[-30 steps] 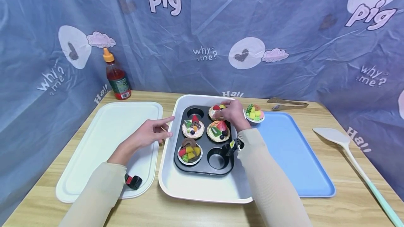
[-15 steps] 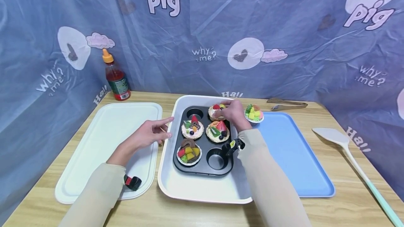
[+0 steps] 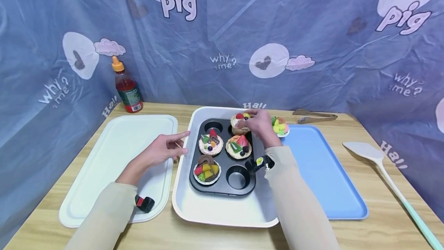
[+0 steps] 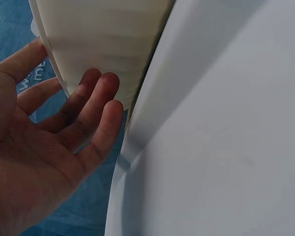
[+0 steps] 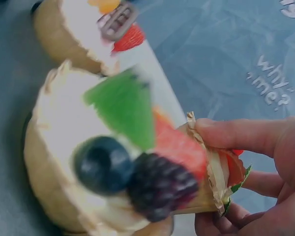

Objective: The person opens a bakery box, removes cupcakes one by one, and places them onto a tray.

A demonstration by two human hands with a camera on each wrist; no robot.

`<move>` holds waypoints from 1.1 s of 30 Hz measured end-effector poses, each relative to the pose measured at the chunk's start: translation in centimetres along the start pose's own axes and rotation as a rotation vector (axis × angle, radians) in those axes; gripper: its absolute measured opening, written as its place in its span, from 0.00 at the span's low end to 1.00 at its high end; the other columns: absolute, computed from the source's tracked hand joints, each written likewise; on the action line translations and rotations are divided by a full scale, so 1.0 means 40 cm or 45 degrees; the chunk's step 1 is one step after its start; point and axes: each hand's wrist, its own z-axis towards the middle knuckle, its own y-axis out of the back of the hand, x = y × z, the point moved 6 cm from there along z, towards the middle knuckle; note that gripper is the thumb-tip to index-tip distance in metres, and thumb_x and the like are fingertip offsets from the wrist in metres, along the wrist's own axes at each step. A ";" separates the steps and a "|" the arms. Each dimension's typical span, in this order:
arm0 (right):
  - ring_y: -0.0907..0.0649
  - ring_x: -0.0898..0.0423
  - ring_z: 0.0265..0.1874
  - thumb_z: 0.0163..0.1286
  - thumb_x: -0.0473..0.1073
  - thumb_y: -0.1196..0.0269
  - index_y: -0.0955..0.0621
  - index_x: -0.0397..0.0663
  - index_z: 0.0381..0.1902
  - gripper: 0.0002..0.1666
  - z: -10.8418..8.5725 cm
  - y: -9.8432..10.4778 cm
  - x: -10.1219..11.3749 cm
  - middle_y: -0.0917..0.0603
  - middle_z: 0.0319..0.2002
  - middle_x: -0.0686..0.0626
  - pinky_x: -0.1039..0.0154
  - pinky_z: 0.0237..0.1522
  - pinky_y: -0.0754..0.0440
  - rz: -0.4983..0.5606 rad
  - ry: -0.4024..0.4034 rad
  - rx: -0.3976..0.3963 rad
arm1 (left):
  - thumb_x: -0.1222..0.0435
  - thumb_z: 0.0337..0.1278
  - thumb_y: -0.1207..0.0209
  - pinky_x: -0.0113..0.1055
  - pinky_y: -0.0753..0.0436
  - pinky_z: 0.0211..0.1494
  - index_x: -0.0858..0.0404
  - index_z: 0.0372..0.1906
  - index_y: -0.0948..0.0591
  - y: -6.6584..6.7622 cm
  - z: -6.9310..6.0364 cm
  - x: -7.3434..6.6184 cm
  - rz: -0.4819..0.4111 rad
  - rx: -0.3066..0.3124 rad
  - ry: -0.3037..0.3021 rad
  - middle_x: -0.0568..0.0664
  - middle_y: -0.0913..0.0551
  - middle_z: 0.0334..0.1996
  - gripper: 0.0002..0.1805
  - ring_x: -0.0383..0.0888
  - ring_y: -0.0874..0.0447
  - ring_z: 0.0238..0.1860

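My right hand (image 3: 260,124) grips a small fruit tart (image 3: 238,129) by its sides, raised just above the back right cup of a dark muffin tin (image 3: 223,183). In the right wrist view, part of the held tart (image 5: 214,172) is hidden behind a blurred tart with a blueberry and blackberry (image 5: 44,162). The tin lies in a white bin (image 3: 225,211). More decorated tarts, including a chocolate one (image 3: 207,173), sit in its cups; the back left and front right cups are bare. My left hand (image 3: 161,149) touches the bin's left rim with thumb and forefinger, its other fingers loosely bent.
A white tray (image 3: 100,157) lies left and a blue tray (image 3: 319,176) right. Another fruit-topped cake (image 3: 280,127) stands at the blue tray's back corner. Metal tongs (image 3: 315,117), a long-handled spatula (image 3: 367,151) and a red sauce bottle (image 3: 128,92) stand or lie around the edges.
My right hand has lifted the tart upward out of its cup, and the dark cup now shows beneath it. The left hand stays at the bin's rim.
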 end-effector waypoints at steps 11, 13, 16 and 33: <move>0.23 0.50 0.49 0.54 0.38 0.22 0.21 0.48 0.66 0.40 -0.014 0.036 -0.018 0.26 0.70 0.44 0.58 0.46 0.21 0.043 -0.038 0.051 | 0.63 0.63 0.33 0.37 0.16 0.33 0.60 0.73 0.29 -0.008 -0.002 0.006 0.012 0.006 0.013 0.58 0.21 0.41 0.34 0.47 0.20 0.27; 0.25 0.53 0.44 0.54 0.39 0.22 0.21 0.49 0.66 0.39 -0.016 0.045 -0.021 0.25 0.70 0.45 0.62 0.38 0.27 0.033 -0.038 0.055 | 0.63 0.63 0.33 0.37 0.16 0.33 0.61 0.73 0.29 -0.012 -0.001 0.007 0.006 0.012 0.006 0.58 0.21 0.41 0.34 0.46 0.20 0.27; 0.23 0.52 0.47 0.54 0.38 0.22 0.21 0.48 0.66 0.39 -0.022 0.054 -0.023 0.24 0.69 0.45 0.60 0.43 0.23 0.037 -0.012 0.064 | 0.63 0.63 0.33 0.36 0.16 0.33 0.62 0.73 0.29 -0.017 0.002 0.007 0.002 0.015 -0.002 0.58 0.21 0.41 0.35 0.46 0.20 0.27; 0.23 0.42 0.65 0.54 0.37 0.23 0.23 0.43 0.67 0.41 -0.072 0.142 0.007 0.22 0.65 0.38 0.50 0.62 0.21 0.054 0.201 -0.036 | 0.61 0.63 0.33 0.35 0.18 0.32 0.61 0.73 0.29 0.005 -0.002 0.003 0.022 -0.008 -0.008 0.59 0.21 0.41 0.35 0.45 0.21 0.26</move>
